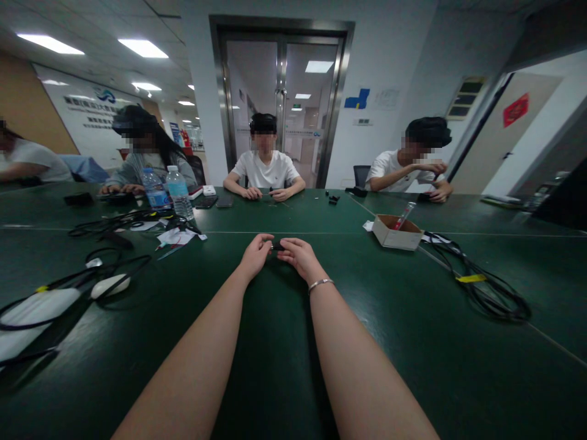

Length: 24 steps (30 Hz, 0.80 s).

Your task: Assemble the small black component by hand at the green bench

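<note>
Both my arms reach forward over the dark green table. Between my fingertips is a small black object with a pale, shiny tip at its left end; it is too small and partly covered to name. My right hand, below a silver bangle, pinches its dark body. At the pale end, the fingers of my left hand are closed on it. The object is held just over the tabletop.
A small open box with a clear tube stands to the right, by a coiled black cable. Leftward lie more cables, papers, a white mouse and water bottles. Several people sit around the table, including one opposite.
</note>
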Each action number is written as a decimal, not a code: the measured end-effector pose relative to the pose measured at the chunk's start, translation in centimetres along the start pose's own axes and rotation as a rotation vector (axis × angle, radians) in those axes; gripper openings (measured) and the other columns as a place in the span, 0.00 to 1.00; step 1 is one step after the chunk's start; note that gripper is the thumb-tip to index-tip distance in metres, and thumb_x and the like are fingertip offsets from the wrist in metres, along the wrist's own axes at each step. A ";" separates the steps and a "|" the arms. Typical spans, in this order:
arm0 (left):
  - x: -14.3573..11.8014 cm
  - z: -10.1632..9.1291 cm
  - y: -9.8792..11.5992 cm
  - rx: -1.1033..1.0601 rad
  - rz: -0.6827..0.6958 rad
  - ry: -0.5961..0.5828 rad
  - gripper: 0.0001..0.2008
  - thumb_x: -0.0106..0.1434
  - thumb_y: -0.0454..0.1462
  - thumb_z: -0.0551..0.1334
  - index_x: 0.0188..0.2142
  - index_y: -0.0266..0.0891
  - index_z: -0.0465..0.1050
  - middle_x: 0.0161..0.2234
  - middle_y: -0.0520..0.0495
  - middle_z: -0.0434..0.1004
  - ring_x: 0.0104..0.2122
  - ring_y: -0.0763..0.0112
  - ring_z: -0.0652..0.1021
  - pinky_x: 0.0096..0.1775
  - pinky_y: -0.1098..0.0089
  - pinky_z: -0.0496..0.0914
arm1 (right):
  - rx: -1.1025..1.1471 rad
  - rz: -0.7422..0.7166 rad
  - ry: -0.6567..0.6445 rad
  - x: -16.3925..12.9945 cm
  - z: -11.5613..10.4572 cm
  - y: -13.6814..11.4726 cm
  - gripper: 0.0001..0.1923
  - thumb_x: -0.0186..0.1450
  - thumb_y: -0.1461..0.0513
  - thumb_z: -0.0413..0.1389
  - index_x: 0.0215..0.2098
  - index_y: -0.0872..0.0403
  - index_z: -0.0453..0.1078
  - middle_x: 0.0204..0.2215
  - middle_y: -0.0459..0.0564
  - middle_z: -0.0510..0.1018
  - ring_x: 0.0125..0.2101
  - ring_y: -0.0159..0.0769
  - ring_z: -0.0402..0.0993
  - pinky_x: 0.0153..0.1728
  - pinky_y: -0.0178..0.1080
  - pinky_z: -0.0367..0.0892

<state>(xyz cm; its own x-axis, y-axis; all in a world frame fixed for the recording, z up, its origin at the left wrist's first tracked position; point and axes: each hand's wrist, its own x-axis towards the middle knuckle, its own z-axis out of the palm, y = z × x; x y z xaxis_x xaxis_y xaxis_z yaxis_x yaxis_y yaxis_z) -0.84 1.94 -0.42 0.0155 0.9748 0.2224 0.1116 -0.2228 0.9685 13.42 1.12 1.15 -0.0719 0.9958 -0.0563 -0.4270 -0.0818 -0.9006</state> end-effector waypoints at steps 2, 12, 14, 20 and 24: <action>0.0 0.0 0.1 0.010 0.003 0.017 0.15 0.57 0.38 0.58 0.44 0.37 0.68 0.24 0.53 0.66 0.20 0.78 0.66 0.21 0.78 0.58 | 0.004 0.002 0.008 0.0 0.0 0.0 0.05 0.62 0.74 0.56 0.31 0.61 0.70 0.22 0.50 0.76 0.19 0.31 0.74 0.24 0.32 0.75; 0.0 0.0 0.3 0.037 -0.043 -0.016 0.15 0.60 0.39 0.54 0.44 0.36 0.70 0.23 0.52 0.66 0.20 0.77 0.66 0.22 0.77 0.59 | -0.007 0.003 0.000 0.1 0.0 0.0 0.04 0.60 0.72 0.59 0.31 0.60 0.70 0.22 0.50 0.76 0.20 0.31 0.74 0.24 0.32 0.75; 0.1 -0.1 0.2 0.058 -0.013 -0.030 0.15 0.59 0.38 0.54 0.44 0.36 0.71 0.24 0.51 0.67 0.22 0.76 0.66 0.22 0.77 0.60 | -0.009 0.000 0.001 0.1 0.0 0.0 0.04 0.60 0.72 0.59 0.31 0.60 0.70 0.22 0.49 0.76 0.20 0.31 0.74 0.25 0.33 0.75; 0.1 -0.1 -0.1 0.065 -0.014 -0.036 0.16 0.61 0.43 0.53 0.43 0.36 0.71 0.23 0.51 0.65 0.21 0.76 0.65 0.22 0.76 0.58 | -0.018 -0.004 -0.014 0.0 -0.1 0.1 0.04 0.60 0.71 0.60 0.31 0.60 0.70 0.22 0.49 0.76 0.20 0.31 0.74 0.25 0.32 0.75; 0.2 -0.2 -0.4 0.069 -0.005 -0.019 0.15 0.59 0.40 0.55 0.44 0.37 0.71 0.25 0.51 0.66 0.23 0.76 0.67 0.23 0.77 0.59 | -0.014 -0.007 -0.007 0.1 -0.1 0.1 0.04 0.60 0.71 0.60 0.31 0.59 0.70 0.22 0.49 0.76 0.20 0.31 0.74 0.25 0.32 0.75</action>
<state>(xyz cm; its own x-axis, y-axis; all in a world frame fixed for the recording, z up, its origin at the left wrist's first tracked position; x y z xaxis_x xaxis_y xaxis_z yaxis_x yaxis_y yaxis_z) -1.03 2.22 -0.69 0.0337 0.9760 0.2149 0.1795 -0.2175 0.9594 13.49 1.23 0.99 -0.0754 0.9960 -0.0474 -0.4149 -0.0745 -0.9068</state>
